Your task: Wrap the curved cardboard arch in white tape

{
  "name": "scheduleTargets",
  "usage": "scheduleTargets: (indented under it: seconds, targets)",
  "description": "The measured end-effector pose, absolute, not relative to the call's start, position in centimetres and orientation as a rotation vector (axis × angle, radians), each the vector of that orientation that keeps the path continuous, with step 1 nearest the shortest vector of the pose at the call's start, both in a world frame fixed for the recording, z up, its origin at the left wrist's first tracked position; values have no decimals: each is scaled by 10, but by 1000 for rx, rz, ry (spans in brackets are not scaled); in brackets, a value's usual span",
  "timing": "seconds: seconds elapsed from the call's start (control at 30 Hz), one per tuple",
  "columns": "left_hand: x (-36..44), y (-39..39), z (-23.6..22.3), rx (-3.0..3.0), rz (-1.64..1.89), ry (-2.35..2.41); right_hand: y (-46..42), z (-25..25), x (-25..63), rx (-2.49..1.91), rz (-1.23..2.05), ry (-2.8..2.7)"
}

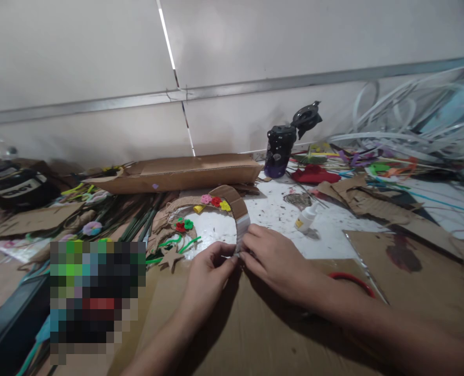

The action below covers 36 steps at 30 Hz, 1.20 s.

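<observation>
A curved cardboard piece [236, 204] arches over the worktop in front of me, brown along its upper right and greyish lower down. My left hand [212, 269] pinches its lower right end from the left. From the other side, the fingers of my right hand [269, 250] close on the same end, nearly touching the left fingertips. Twine-like wrapping covers the far left part. Small pink, red and yellow flowers [216, 202] sit along the top, and a red and green pair [184, 224] lies lower left. A cardboard star [171, 258] rests beside green fuzzy stems [190, 244].
A glue bottle [306, 219] stands right of my hands. Red scissor handles [353, 282] lie near my right forearm. Behind are a long cardboard box [177, 173] and a dark tumbler [279, 151]. Pale strips [392, 125] tangle at right; a cardboard sheet [279, 334] lies underneath.
</observation>
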<state>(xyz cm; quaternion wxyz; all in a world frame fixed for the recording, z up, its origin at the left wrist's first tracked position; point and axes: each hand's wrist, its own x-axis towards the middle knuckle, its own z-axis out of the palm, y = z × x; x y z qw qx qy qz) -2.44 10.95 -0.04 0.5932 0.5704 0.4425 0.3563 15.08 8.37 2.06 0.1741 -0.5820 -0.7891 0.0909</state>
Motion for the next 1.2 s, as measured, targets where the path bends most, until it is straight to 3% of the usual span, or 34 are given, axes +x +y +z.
scheduleTargets:
  seconds: [0.43, 0.9, 1.2]
  targets:
    - [-24, 112, -2, 1333, 860, 1056, 81, 23, 152, -1612, 208, -2171]
    - [-31, 119, -2, 1129, 944, 1113, 92, 26, 167, -1590, 516, -1864]
    - [-35, 118, -2, 1077, 959, 1113, 106, 5, 173, -1338, 769, -1873]
